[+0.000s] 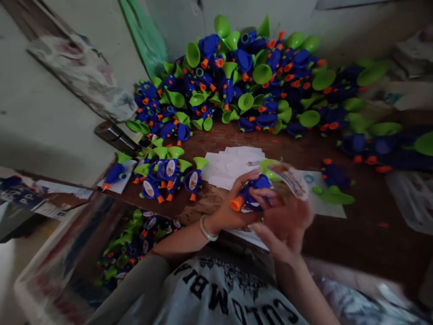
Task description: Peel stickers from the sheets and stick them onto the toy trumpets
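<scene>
Left hand point(233, 210) clasps the toy point(260, 182); right hand point(287, 219) blurs, grip unclear. Probably light and stiff, best held round its middle.

Workshop, seemingly: identical plastic toys point(262, 73) heaped along wooden table point(287, 146), more filling container point(72, 248) below.

We record a toy point(261, 182) in our hands point(287, 216), near side of the paper stack point(225, 164) on the tabletop point(338, 239); a toy pile point(262, 73) behind, far side; a toy cluster point(158, 170) left; a bin point(50, 259) holding toys, near left.
</scene>
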Tool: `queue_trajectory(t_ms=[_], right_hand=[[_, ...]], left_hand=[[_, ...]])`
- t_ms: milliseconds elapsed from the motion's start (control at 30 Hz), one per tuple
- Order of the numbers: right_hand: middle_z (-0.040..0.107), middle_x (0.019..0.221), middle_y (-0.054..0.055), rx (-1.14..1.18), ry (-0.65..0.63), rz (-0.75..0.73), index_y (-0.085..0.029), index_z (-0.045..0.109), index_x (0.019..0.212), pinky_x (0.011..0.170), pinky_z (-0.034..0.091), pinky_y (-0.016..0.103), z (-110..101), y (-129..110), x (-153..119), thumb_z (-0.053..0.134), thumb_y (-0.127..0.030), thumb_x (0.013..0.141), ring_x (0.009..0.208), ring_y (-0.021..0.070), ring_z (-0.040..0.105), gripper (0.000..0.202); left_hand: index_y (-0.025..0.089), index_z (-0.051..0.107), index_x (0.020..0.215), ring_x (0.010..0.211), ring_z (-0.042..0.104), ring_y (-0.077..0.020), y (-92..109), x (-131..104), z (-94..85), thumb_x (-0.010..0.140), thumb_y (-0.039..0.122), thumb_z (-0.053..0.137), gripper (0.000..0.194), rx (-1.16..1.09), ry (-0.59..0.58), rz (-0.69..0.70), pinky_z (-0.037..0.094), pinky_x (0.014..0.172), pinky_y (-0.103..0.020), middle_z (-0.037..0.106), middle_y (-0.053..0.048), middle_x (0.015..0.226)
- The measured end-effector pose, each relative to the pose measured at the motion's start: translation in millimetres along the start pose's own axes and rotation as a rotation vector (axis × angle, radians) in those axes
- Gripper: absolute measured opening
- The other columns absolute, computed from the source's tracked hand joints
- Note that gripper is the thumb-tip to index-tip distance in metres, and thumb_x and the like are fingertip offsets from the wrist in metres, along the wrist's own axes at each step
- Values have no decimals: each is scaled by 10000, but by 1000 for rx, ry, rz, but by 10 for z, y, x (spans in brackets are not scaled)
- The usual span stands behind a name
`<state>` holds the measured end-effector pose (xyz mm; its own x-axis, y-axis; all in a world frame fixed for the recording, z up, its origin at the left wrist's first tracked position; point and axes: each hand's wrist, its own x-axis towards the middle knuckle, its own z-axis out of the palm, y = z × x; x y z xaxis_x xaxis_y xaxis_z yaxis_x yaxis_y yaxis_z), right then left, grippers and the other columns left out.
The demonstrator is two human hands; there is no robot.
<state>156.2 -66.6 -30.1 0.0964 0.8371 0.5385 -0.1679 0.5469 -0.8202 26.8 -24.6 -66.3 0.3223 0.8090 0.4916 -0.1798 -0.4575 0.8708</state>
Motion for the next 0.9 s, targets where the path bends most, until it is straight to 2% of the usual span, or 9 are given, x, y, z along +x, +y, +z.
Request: queue_trajectory(t_ms=[33, 100, 167, 233, 333, 500, 667, 900], right_hand=[[667, 1370, 31, 99, -11, 9, -503, 542, 1486, 882, 712, 459, -41, -30, 29, 854, -367, 843, 1038, 219, 764, 728], [730, 1186, 14, 248, 38, 52, -454, 672, 1365, 681, 682, 342, -140, -73, 103, 827, -415, 882, 856, 172, 736, 509], [741, 982, -16, 289, 172, 145, -375, 767, 1145, 527, 572, 234, -236, -86, 167, 849, -389, 870, 676, 115, 654, 287], [721, 853, -43, 241, 325, 205, -306, 767, 951, 459, 469, 181, -301, -70, 198, 891, -340, 830, 576, 76, 574, 176], [682, 732, -64, 119, 428, 267, -255, 730, 835, 474, 432, 155, -312, -22, 174, 940, -307, 781, 545, 55, 539, 223], [735, 774, -45, -19, 349, 287, -250, 738, 826, 610, 549, 184, -193, 17, 90, 965, -400, 761, 661, 85, 654, 280], [726, 755, -58, -74, 314, 248, -260, 735, 850, 601, 548, 188, -148, 0, 66, 940, -382, 802, 649, 86, 651, 243], [715, 783, -52, -115, 314, 233, -258, 732, 862, 634, 564, 203, -187, 21, 36, 934, -415, 815, 680, 89, 660, 261]], left_hand=[[341, 465, 1575, 1566, 491, -365, 32, -34, 10, 823, 368, 922, 881, -85, 12, -103, 392, 1335, -592, 496, -110, 1659], [319, 510, 1548, 1534, 539, -361, 85, -96, 25, 818, 396, 929, 845, -246, 38, -270, 424, 1314, -584, 535, -111, 1648], [305, 565, 1501, 1503, 579, -350, 123, -123, 32, 810, 425, 929, 790, -392, 102, -345, 468, 1285, -557, 570, -106, 1635], [305, 591, 1465, 1494, 593, -345, 163, -115, 24, 784, 410, 941, 773, -493, 164, -387, 542, 1219, -519, 541, -100, 1677], [303, 613, 1433, 1507, 587, -351, 238, -87, -6, 766, 358, 948, 749, -528, 194, -399, 601, 1152, -487, 515, -102, 1709], [340, 628, 1442, 1582, 516, -344, 327, -101, -37, 811, 310, 918, 695, -488, 110, -302, 402, 1348, -553, 556, -51, 1683], [375, 611, 1461, 1627, 457, -323, 361, -102, -43, 863, 289, 875, 659, -475, 58, -279, 371, 1376, -527, 538, -8, 1696], [314, 597, 1454, 1619, 467, -316, 377, -74, -23, 862, 247, 874, 657, -470, 37, -242, 388, 1360, -507, 522, -66, 1704]])
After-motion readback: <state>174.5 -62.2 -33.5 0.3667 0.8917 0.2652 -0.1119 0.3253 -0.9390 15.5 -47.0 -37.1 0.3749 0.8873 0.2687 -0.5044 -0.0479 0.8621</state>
